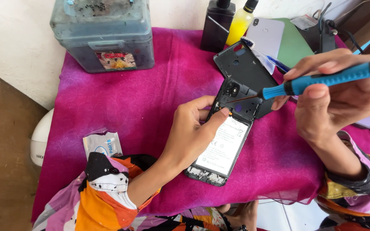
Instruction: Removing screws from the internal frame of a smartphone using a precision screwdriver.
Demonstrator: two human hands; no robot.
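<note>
An opened phone [223, 145] lies on the magenta cloth [150, 98], its white battery and black inner frame showing. My left hand [191, 130] rests on the phone's left edge, its thumb pressing near the top of the battery. A blue-handled screwdriver [322, 79] sits in my right hand [339, 94], and its thin tip reaches to the phone's upper part beside the camera module. The phone's black back cover [243, 64] lies just beyond the phone.
A grey-blue plastic box [103, 34] stands at the back left. A black bottle [217, 23] and a yellow bottle [240, 21] stand at the back, next to a white phone [267, 36] and a green sheet [294, 42]. A small foil packet [102, 144] lies front left.
</note>
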